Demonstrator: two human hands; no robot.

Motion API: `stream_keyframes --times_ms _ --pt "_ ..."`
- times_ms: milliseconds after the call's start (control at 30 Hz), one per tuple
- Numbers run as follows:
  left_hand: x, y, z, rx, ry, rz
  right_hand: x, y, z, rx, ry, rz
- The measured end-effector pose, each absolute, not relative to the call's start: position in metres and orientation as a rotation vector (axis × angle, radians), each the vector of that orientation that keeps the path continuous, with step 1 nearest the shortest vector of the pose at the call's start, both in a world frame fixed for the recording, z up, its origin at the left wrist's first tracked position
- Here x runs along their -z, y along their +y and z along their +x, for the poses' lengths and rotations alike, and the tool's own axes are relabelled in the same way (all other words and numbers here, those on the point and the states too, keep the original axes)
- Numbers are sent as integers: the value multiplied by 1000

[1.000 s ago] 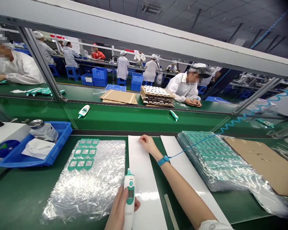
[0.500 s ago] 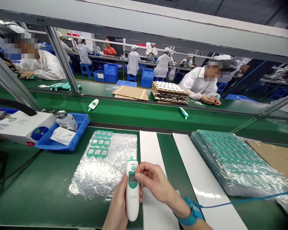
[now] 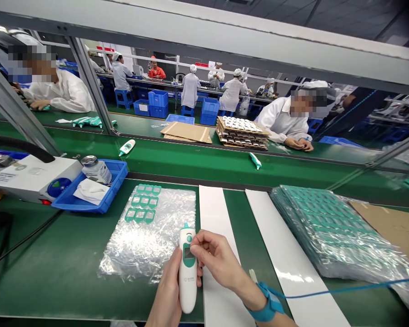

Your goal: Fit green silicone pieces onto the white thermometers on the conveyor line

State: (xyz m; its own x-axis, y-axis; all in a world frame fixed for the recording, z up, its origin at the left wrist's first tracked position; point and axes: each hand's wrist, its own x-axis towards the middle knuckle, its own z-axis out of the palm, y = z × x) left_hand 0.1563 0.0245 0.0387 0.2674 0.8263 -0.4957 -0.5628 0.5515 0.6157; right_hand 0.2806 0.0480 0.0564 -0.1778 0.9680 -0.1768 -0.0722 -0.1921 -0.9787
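Observation:
My left hand [image 3: 167,297] is wrapped round the lower body of a white and teal thermometer [image 3: 187,277], held upright at the bottom centre. My right hand [image 3: 218,261] pinches at the thermometer's small display, fingertips pressed together on it; whether anything small sits between them I cannot make out. A blue wrist strap [image 3: 267,306] with a coiled blue cord is on my right wrist. Under the hands lie a clear bubble sheet [image 3: 146,240] carrying several teal frame parts [image 3: 143,209] and a white paper strip [image 3: 214,213].
A second white strip [image 3: 282,245] and a bagged stack of teal part sheets [image 3: 330,227] lie to the right, beside cardboard [image 3: 391,222]. A blue tray [image 3: 102,200] with a jar and cloth and a white machine [image 3: 30,177] stand left. Thermometers lie on the belt [image 3: 197,161]; co-workers sit beyond.
My right hand came back from the far end of the white strip to the thermometer's display. The view shifted left. In the last half second the hands barely moved.

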Motion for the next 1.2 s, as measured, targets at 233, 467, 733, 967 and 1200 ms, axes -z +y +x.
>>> stream_keyframes --times_ms 233,467,733,967,1200 --pt "-30 24 154 -927 875 348 -56 49 283 -1521 -1201 -1191" --pt "-29 24 154 -927 866 357 -56 47 282 -1443 -1289 -1227" --pt "-31 21 156 -967 1148 226 -51 44 283 -1332 -1375 -1332" --pt "-32 24 158 -940 978 577 -48 48 292 -1295 -1404 -1318" --pt "-26 20 152 -884 1098 792 -86 61 314 -903 -2295 -1059"
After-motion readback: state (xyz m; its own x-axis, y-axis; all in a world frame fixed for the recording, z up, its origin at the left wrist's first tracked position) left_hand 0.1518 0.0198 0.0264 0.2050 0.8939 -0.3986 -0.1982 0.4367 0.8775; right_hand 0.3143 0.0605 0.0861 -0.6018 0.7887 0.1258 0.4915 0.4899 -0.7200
